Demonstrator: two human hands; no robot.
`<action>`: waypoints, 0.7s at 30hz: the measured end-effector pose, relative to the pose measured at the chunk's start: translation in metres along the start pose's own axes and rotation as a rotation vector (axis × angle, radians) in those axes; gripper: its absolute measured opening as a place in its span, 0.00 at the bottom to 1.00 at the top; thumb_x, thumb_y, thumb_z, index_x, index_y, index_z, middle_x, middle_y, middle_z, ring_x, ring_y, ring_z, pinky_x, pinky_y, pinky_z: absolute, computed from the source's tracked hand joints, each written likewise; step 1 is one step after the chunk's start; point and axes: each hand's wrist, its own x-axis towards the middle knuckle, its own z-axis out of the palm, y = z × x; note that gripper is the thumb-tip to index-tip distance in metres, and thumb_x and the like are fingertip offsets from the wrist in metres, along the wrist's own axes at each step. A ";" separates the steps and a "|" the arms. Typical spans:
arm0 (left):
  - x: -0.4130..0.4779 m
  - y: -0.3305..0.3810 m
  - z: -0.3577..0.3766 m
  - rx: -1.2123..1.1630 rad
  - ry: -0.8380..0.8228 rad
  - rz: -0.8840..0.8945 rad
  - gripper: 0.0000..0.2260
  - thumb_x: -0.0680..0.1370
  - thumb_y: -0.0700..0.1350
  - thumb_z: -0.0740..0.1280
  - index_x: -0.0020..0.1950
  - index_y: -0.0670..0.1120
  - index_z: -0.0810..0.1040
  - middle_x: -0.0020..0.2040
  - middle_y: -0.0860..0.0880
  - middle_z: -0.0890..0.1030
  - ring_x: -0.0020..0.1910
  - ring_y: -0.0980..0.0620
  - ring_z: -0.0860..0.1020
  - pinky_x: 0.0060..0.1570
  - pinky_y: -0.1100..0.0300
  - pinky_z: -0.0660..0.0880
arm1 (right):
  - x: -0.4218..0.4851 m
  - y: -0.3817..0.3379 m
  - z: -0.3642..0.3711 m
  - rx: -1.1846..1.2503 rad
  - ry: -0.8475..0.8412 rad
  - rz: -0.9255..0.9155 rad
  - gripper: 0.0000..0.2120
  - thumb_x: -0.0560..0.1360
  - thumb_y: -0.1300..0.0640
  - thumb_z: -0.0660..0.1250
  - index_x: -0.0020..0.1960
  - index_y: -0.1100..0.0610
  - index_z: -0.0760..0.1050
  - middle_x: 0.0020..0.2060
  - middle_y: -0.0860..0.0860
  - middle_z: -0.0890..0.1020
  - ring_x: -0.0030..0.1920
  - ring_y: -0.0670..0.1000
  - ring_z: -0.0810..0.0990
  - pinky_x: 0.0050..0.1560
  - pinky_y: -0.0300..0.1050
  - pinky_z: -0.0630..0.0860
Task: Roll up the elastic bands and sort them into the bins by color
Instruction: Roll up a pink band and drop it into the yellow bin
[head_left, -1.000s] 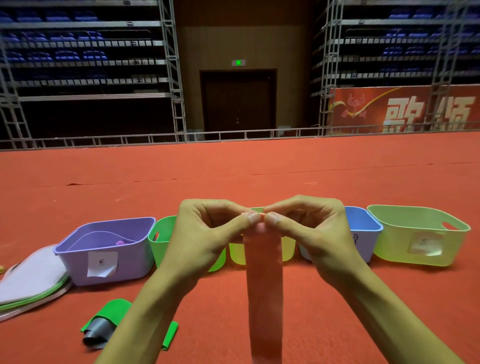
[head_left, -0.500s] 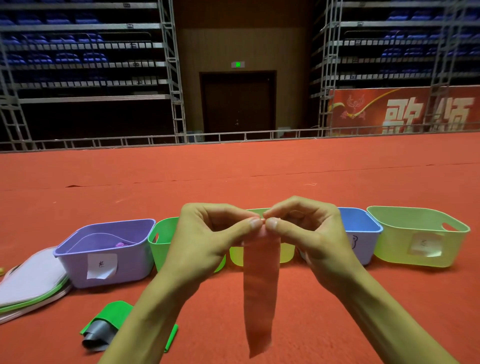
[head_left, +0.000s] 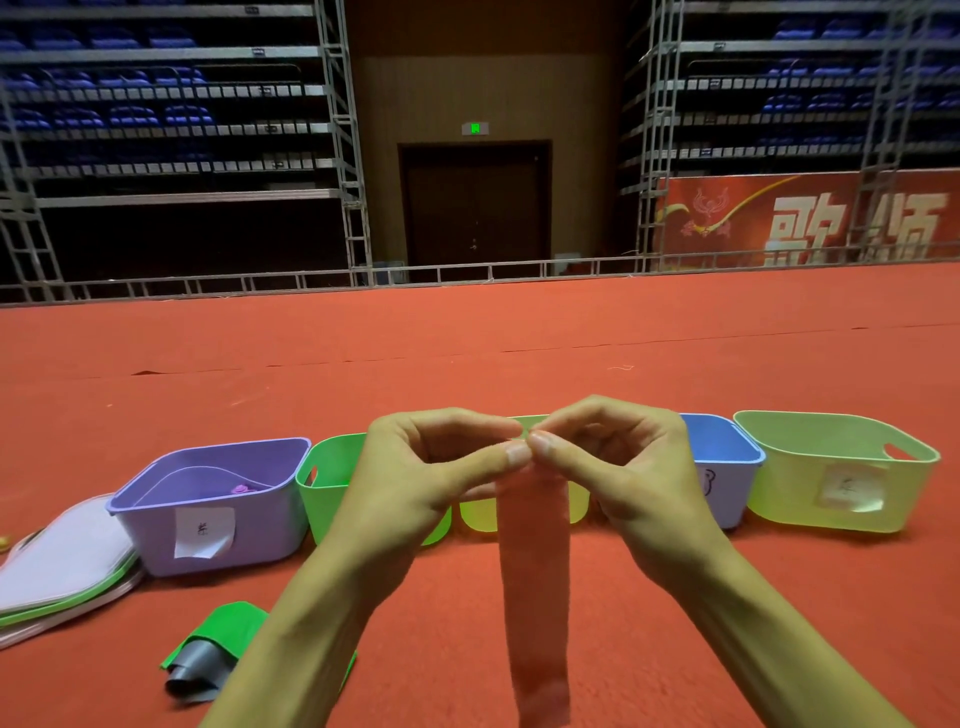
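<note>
A flat pink elastic band hangs straight down from my fingertips. My left hand and my right hand pinch its top edge between thumbs and forefingers, side by side. Behind them a row of bins stands on the red carpet: a purple bin holding a small purple roll, a green bin, a yellow-green bin mostly hidden by my hands, a blue bin, and a pale yellow-green bin. Green and grey bands lie on the carpet by my left forearm.
A stack of flat bands with white, pink and green edges lies left of the purple bin. Red carpet stretches away behind the bins to a metal rail, scaffolding and a dark door.
The hanging pink strip has shortened from the bottom of the frame upward and then hangs a little longer again. Both hands stay pinched at its top edge in nearly the same place.
</note>
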 end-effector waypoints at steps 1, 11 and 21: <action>0.000 0.001 0.000 -0.015 -0.015 -0.023 0.12 0.68 0.43 0.76 0.49 0.38 0.87 0.48 0.40 0.87 0.48 0.45 0.87 0.45 0.58 0.82 | 0.000 0.001 0.000 0.006 0.004 -0.001 0.03 0.72 0.66 0.75 0.43 0.67 0.83 0.37 0.60 0.86 0.38 0.53 0.85 0.42 0.41 0.80; 0.001 -0.001 0.006 0.133 0.018 0.084 0.05 0.73 0.36 0.75 0.45 0.35 0.86 0.41 0.39 0.87 0.41 0.51 0.85 0.41 0.62 0.79 | -0.002 0.009 -0.006 0.128 -0.014 0.134 0.08 0.67 0.60 0.81 0.43 0.59 0.85 0.39 0.57 0.85 0.44 0.55 0.82 0.50 0.52 0.77; 0.000 -0.007 0.004 0.165 0.042 0.120 0.04 0.72 0.35 0.76 0.45 0.36 0.86 0.42 0.40 0.87 0.43 0.47 0.85 0.46 0.59 0.81 | -0.003 0.007 -0.005 -0.017 -0.042 0.083 0.09 0.75 0.60 0.76 0.44 0.67 0.84 0.38 0.61 0.86 0.39 0.54 0.84 0.43 0.46 0.81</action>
